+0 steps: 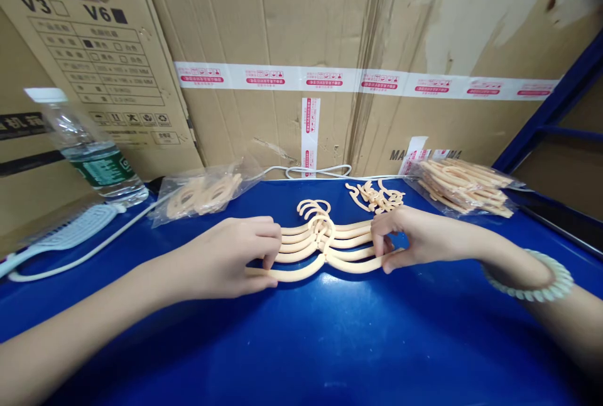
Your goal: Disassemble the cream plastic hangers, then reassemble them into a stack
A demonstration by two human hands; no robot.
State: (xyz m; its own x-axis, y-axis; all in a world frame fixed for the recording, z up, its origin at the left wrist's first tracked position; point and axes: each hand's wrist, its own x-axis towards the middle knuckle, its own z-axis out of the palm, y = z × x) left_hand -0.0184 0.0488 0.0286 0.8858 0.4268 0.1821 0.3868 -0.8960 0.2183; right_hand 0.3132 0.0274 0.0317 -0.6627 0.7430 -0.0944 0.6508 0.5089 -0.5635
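We have forearms angled in from both sides, hands apart, low over the blue table. Left hand pinches the front hanger on its left arm; right hand, fingers curled down, grips its right. It's centred, nearest us in the hanger row.

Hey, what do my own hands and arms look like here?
The left hand is bare, with no glove or bracelet visible. The right hand is ungloved too, with a pale green beaded bracelet behind it. No sleeves show.
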